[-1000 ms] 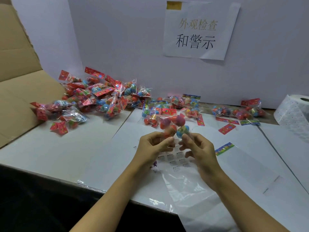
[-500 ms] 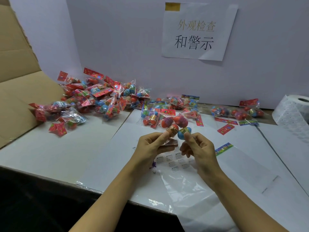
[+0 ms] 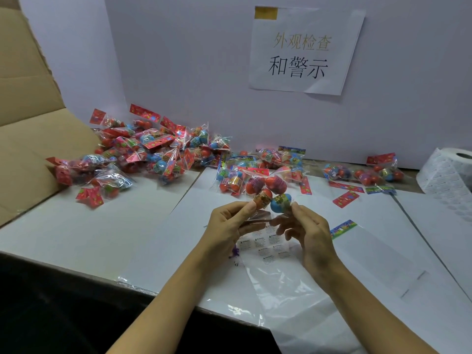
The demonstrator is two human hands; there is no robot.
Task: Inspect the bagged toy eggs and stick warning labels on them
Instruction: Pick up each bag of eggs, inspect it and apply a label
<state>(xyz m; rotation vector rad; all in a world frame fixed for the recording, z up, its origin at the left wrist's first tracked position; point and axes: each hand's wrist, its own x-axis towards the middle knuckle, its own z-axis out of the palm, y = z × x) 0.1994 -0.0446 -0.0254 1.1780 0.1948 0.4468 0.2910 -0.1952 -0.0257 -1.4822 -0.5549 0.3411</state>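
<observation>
Here I hold one bag of toy eggs (image 3: 268, 194) up over the table (image 3: 76, 241) between both hands. My left hand (image 3: 227, 226) pinches its lower left side, thumb tip against an orange egg with a gold band. My right hand (image 3: 310, 232) pinches the lower right side, fingertips just under a blue egg. Two more eggs, red and pinkish, sit above those inside the same clear bag. The hands are close together with only the bag between them.

Right below the hands lies a sheet of warning labels (image 3: 265, 245), small printed rectangles on clear backing, and it lies over a large clear plastic sheet (image 3: 281, 290) that runs toward the table's near edge. To the left at the back is a big heap of bagged eggs (image 3: 153, 154) with red header cards, next to a cardboard box flap (image 3: 28, 139). A smaller cluster of bags (image 3: 268, 162) lies just behind the bag I hold, and a few more bags (image 3: 365, 172) sit farther right. A loose red card (image 3: 346, 199) lies in front of those. A roll of labels (image 3: 449, 172) stands at the far right edge. On the wall hangs a paper sign (image 3: 304, 49) with Chinese characters.
</observation>
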